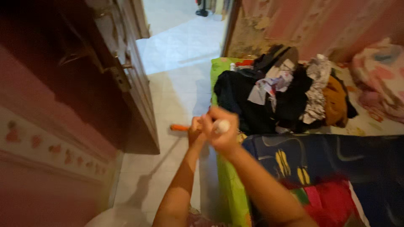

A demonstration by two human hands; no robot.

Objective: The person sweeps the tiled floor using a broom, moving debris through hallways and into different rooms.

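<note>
A: What's in the hands?
B: Right hand [221,133] has its fingers wrapped around a small white rounded object [222,125], held mid-air in front of the chest, over the bed edge. Left hand [195,130] is pressed against the right, fingers curled; can't tell whether it grips the object too. Motion blur, can't identify the object.
A: Orange thing?
B: Short orange piece [179,128] sticks out left of the left hand, over the floor. Whether it's held or lying beyond the hands, can't tell.
A: Surroundings?
B: Bed [229,185] with green sheet edge on the right, dark blue patterned blanket [336,159] and red cloth [332,201] near. Further back, clothes pile [286,94], mostly black, some white and mustard. Pale tiled floor [176,101] in the middle, dark wooden door [126,75] open on the left, pink wall [42,176] beside it.
A: Far end?
B: Doorway to another tiled room; items there are cut off by the frame top.
</note>
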